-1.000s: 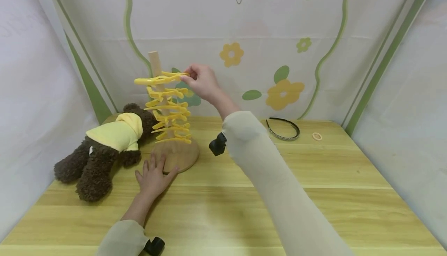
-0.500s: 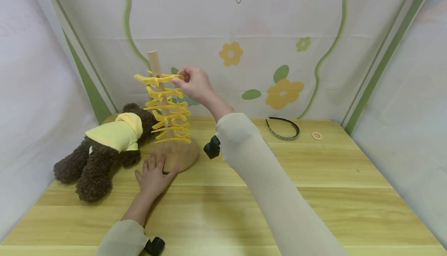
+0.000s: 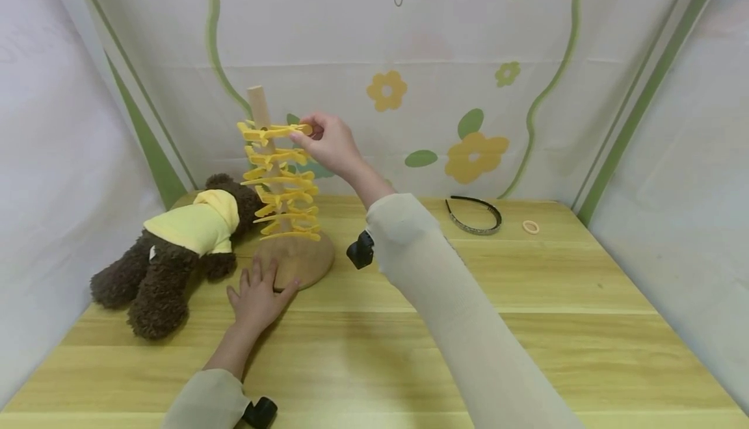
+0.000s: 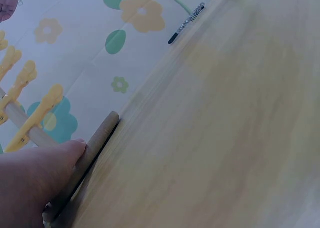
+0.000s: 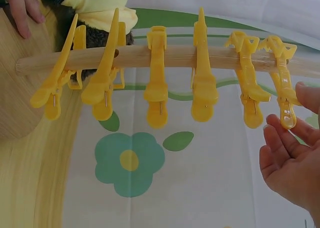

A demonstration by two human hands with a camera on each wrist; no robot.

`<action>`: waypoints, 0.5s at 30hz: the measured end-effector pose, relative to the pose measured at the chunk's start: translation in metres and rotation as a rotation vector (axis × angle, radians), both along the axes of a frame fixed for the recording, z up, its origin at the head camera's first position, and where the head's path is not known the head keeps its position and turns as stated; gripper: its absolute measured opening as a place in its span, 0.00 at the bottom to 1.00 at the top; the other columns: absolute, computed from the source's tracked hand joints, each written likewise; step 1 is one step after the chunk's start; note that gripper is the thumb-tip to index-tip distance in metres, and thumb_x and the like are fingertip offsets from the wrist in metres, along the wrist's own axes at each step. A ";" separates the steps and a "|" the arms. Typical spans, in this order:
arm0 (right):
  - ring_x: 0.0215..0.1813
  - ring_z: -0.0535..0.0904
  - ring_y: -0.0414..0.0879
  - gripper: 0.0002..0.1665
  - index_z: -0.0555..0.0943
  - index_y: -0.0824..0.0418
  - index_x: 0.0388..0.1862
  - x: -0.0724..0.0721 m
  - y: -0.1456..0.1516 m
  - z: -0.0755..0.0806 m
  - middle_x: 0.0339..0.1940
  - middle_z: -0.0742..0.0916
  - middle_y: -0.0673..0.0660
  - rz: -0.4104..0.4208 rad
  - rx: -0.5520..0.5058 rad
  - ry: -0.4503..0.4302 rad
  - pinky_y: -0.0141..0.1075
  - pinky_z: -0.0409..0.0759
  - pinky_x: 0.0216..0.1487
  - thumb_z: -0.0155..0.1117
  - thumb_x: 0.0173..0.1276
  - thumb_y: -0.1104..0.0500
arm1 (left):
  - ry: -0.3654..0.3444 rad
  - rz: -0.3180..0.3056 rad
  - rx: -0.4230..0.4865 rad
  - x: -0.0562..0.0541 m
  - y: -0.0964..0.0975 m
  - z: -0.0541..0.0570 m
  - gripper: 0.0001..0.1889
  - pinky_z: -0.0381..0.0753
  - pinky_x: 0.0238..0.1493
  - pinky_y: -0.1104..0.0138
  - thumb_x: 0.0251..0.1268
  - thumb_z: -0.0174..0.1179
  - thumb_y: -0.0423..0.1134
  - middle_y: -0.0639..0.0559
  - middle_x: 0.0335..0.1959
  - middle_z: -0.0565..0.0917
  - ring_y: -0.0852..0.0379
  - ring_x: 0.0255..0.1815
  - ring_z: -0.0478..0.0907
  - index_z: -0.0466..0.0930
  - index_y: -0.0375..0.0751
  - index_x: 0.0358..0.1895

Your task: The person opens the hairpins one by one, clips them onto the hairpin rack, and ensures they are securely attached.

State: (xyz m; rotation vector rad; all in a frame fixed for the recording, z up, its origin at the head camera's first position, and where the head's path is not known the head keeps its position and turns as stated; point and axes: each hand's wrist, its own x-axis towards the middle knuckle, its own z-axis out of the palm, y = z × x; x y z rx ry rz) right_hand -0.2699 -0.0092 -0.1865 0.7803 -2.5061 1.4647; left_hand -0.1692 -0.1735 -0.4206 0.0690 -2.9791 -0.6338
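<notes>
Since a second ago the right hand (image 3: 330,140) has seated the top yellow clip (image 3: 272,132) on the wooden post (image 3: 257,105), fingers pinching its tail. Light, springy plastic (squeeze the tail to release). Left hand (image 3: 257,292) lies flat on the round base (image 3: 301,259).

My right hand (image 3: 330,142) pinches the top yellow clip (image 3: 272,132) on the wooden post (image 3: 258,105). My left hand (image 3: 255,294) rests flat on the round base (image 3: 304,257), beside the teddy bear (image 3: 175,247).
</notes>
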 end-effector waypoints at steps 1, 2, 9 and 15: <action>0.38 0.73 0.40 0.22 0.72 0.63 0.50 0.000 0.001 0.000 0.40 0.78 0.52 0.004 0.003 0.000 0.27 0.72 0.35 0.59 0.59 0.53 | -0.001 0.001 -0.002 0.000 0.000 0.000 0.44 0.32 0.47 0.34 0.54 0.40 0.68 0.32 0.65 0.40 0.28 0.60 0.38 0.52 0.37 0.65; 0.39 0.73 0.40 0.24 0.71 0.62 0.52 0.000 0.003 0.001 0.42 0.78 0.52 0.006 0.008 0.000 0.27 0.71 0.36 0.59 0.58 0.52 | -0.002 0.001 -0.002 -0.001 0.000 0.001 0.44 0.32 0.47 0.34 0.54 0.40 0.68 0.32 0.65 0.40 0.29 0.60 0.38 0.52 0.37 0.65; 0.54 0.66 0.42 0.35 0.62 0.56 0.62 0.011 0.042 -0.004 0.55 0.72 0.52 -0.032 0.170 0.118 0.32 0.65 0.50 0.55 0.59 0.43 | -0.035 -0.022 -0.001 0.001 0.001 0.004 0.44 0.33 0.47 0.34 0.54 0.38 0.68 0.31 0.64 0.39 0.28 0.60 0.37 0.48 0.36 0.66; 0.64 0.53 0.45 0.37 0.57 0.60 0.65 0.034 0.106 -0.031 0.63 0.63 0.56 -0.078 0.301 0.219 0.39 0.51 0.60 0.49 0.62 0.43 | -0.024 -0.028 -0.077 0.009 -0.001 0.022 0.47 0.35 0.48 0.35 0.53 0.36 0.69 0.27 0.62 0.46 0.26 0.59 0.39 0.50 0.29 0.63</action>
